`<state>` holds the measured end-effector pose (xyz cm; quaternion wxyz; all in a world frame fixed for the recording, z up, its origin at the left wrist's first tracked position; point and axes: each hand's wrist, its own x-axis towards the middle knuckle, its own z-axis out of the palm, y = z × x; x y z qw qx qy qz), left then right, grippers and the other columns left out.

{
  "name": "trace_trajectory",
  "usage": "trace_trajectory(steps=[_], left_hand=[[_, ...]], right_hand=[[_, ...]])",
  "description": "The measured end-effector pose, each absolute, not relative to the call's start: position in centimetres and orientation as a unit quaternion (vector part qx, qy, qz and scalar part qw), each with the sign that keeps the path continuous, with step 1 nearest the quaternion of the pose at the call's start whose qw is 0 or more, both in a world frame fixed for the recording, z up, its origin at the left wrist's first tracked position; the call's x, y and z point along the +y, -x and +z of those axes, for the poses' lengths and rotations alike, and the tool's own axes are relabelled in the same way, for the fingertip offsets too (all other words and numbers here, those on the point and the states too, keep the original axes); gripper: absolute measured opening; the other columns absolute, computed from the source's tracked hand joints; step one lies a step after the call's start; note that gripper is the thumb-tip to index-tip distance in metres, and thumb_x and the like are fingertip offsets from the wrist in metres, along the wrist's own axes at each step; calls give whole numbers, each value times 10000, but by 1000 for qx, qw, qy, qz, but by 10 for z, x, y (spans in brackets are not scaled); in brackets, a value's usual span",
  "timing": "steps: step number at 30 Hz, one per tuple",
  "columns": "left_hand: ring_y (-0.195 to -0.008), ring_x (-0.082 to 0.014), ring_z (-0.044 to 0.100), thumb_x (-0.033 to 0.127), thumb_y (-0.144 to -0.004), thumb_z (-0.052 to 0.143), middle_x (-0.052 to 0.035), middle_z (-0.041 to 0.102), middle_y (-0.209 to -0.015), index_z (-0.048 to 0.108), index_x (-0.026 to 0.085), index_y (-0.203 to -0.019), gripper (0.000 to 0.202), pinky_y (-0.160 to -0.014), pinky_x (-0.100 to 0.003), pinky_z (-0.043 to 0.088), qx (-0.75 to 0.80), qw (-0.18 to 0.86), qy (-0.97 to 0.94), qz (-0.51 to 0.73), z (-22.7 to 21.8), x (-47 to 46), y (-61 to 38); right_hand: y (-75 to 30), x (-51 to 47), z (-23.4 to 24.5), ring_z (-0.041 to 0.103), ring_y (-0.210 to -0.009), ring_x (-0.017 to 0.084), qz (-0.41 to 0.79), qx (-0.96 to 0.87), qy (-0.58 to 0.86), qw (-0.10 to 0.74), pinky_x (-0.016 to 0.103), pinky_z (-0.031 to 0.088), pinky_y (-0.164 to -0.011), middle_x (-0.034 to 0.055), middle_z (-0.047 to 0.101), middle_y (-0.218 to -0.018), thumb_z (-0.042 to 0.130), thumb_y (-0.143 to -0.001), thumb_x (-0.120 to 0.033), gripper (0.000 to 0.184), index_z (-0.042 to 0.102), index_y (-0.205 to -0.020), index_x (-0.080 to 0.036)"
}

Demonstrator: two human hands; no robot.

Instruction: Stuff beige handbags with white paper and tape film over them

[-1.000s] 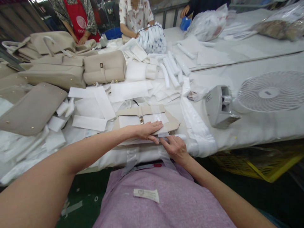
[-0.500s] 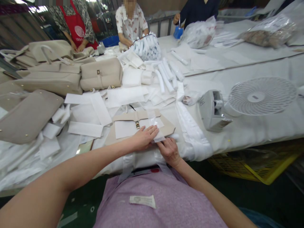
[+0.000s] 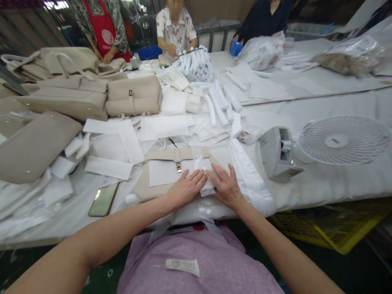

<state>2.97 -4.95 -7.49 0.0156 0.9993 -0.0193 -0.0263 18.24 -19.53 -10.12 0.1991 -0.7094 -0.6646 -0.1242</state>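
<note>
**A:** Item and position?
**B:** Beige handbag (image 3: pixel 171 154), laid flat at the near edge of the table (image 3: pixel 330 179), centre. A white sheet (image 3: pixel 163 172) and a clear film strip (image 3: pixel 200 162) are laid over its front.
**A:** Hands?
**B:** Left hand (image 3: pixel 186 188) and right hand (image 3: pixel 226 188) are spread flat side by side on the film; nothing is gripped. Step judged: film being pressed smooth.
**A:** Next move?
**B:** Even outward pressure is called for, so no crease is set.
**A:** Room?
**B:** Table edge lies under the wrists. Phone (image 3: pixel 104 199) near left, tape dispenser (image 3: pixel 277 153) right, both apart. Loose sheets (image 3: pixel 128 139) are crowded on the far side.
</note>
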Motion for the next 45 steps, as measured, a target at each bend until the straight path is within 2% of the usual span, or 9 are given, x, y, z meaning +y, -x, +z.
trace_trajectory(steps=[6,11,18,27,35,39,41,43,45], left_hand=[[-1392,-231,183,142,-922,275,-137,250,-1494,241,158,-1428,507,-1090,-528,236,-4,-7,-1000,5,-87,-53,-26],[-1382,-218,218,161,-940,264,-133,294,-1477,300,148,-1402,463,-1098,-497,235,2,5,-1000,20,-89,-54,-24],[-1372,-195,244,207,-970,234,-102,293,-1483,345,167,-1359,406,-1088,-467,229,20,34,-999,29,-89,-52,-24],[-1403,-238,115,107,-872,348,-78,63,-1541,142,188,-1449,617,-1023,-498,284,11,29,-999,21,-83,-48,-23],[-1383,-200,209,214,-960,275,-69,243,-1505,262,228,-1417,457,-1010,-496,300,-13,-33,-998,49,-93,-53,-19],[-1370,-201,242,238,-971,279,-68,291,-1487,326,238,-1390,422,-1018,-510,291,-10,-55,-996,63,-102,-56,-19],[-1369,-197,241,238,-976,259,-63,287,-1489,335,234,-1386,417,-1019,-512,296,-13,-58,-996,63,-102,-56,-19],[-1370,-196,233,236,-979,243,-58,291,-1488,324,228,-1393,421,-1018,-518,304,-18,-60,-996,59,-100,-56,-19],[-1373,-201,222,250,-980,237,-60,308,-1479,306,214,-1403,429,-1014,-526,319,-21,-62,-996,58,-98,-55,-19]], right_hand=[[-188,-190,-125,494,-1171,240,-124,-666,693,246,460,320,-1048,153,583,-1221,433,-700,-41,499,562,-1177,-105],[-175,-194,-110,496,-1154,253,-108,-676,683,255,511,293,-1042,137,570,-1245,495,-803,-119,400,547,-1198,-153],[-156,-197,-98,571,-880,173,-116,-722,610,307,363,452,-852,54,677,-900,510,-853,-57,222,642,-972,-190],[-147,-199,-85,550,-761,162,-112,-724,614,295,312,437,-727,54,647,-768,475,-880,-72,196,646,-894,-168],[-137,-213,-96,535,-741,165,-97,-733,611,281,323,435,-741,58,633,-764,474,-877,-61,179,628,-893,-150],[-145,-212,-89,549,-726,168,-61,-738,614,272,317,433,-724,45,624,-717,532,-890,-171,116,623,-817,-173],[-157,-206,-79,573,-824,197,-55,-736,622,260,342,434,-774,76,657,-831,573,-880,-283,133,628,-925,-172],[-171,-197,-70,541,-1040,252,-57,-736,638,220,404,404,-891,140,627,-1102,582,-862,-397,376,567,-1147,-153],[-184,-186,-69,427,-1218,300,-52,-748,643,155,477,324,-991,174,495,-1317,588,-838,-461,578,457,-1295,-132]])
